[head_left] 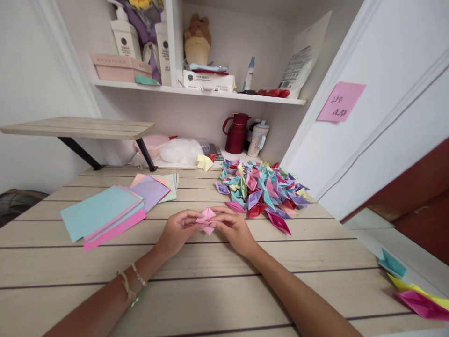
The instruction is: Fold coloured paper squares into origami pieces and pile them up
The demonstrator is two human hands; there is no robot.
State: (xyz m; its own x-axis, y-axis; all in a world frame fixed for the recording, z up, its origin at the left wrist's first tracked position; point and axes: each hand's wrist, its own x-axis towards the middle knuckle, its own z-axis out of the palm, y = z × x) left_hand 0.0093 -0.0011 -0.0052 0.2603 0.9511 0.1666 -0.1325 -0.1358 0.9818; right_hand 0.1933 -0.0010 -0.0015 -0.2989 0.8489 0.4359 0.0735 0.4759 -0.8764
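Observation:
A small folded piece of pink paper (208, 215) is held just above the table, between the fingertips of both hands. My left hand (180, 229) pinches its left side, thumb towards me. On its right side, my right hand (233, 228) grips it with thumb and fingers. Pointed corners of the paper show above and below the fingertips; part of it is hidden by them. Beyond my right hand lies a heap of folded paper boats (261, 187) in many colours. To the left of my hands are stacked sheets of coloured paper (101, 210).
The slatted wooden table (196, 290) spans the view. A small raised shelf (80, 127) on black legs stands back left. At the back are a red jug (237, 133), a cup (258, 139) and crumpled yellow paper (204, 162). More folded boats (423, 303) lie at the right edge.

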